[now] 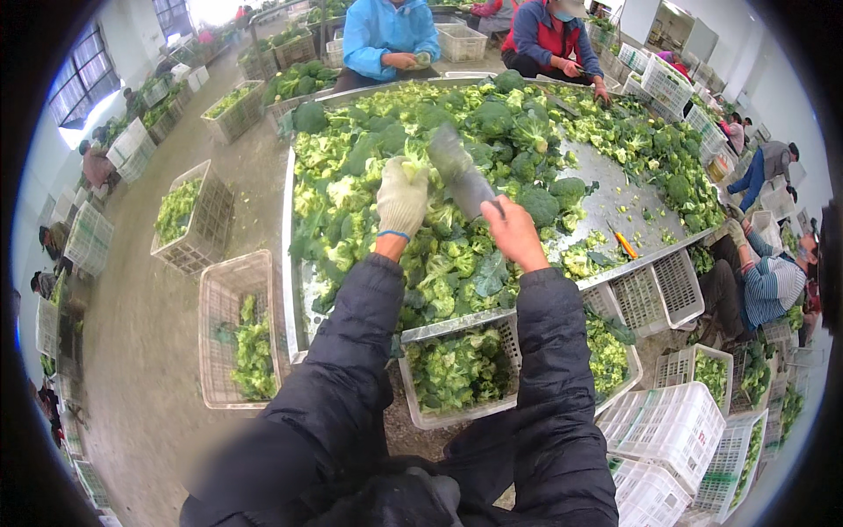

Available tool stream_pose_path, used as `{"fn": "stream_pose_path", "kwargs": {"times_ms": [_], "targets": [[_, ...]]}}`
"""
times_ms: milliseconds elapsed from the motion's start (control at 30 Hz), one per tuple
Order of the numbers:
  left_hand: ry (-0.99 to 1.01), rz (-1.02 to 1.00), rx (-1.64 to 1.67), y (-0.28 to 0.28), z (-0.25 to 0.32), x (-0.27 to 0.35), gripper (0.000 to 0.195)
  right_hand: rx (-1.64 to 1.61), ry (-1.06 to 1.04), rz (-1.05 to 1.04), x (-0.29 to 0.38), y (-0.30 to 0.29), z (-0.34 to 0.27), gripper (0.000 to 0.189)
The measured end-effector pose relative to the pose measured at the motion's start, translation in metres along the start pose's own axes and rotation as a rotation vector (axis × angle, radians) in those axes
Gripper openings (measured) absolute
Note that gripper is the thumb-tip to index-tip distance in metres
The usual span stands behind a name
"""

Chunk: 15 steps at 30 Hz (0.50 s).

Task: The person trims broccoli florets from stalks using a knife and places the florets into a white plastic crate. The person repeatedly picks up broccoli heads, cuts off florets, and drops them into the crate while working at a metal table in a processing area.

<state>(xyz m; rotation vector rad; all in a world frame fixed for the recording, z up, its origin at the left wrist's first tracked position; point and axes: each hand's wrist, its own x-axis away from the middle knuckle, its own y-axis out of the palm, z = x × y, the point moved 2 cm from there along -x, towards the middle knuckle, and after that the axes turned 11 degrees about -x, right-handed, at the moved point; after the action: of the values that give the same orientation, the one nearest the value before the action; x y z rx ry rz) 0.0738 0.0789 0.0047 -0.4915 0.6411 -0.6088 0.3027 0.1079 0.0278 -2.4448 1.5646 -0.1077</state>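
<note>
My left hand, in a knitted cream glove with a blue cuff edge, grips a piece of broccoli; its pale green part shows past the fingers. My bare right hand is closed around the handle of a broad-bladed cleaver. The blade is blurred and slants up and left, just right of the gloved hand. Beneath both hands, cut florets and whole broccoli heads are heaped on a metal-topped table.
An orange-handled knife lies on the table's right side. Crates of florets stand below the near edge and at the left. White crates are stacked at lower right. Co-workers sit across the table and at the right.
</note>
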Motion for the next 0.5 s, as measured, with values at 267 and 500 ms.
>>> {"fn": "stream_pose_path", "kwargs": {"times_ms": [267, 500], "targets": [[-0.229, -0.047, 0.489, 0.01, -0.029, -0.011, 0.042, 0.277, -0.544, 0.345, 0.039, 0.001, -0.047, 0.026], [-0.333, 0.03, 0.513, 0.006, -0.023, -0.009, 0.044, 0.299, -0.501, 0.266, 0.052, 0.063, -0.042, 0.025]]}}
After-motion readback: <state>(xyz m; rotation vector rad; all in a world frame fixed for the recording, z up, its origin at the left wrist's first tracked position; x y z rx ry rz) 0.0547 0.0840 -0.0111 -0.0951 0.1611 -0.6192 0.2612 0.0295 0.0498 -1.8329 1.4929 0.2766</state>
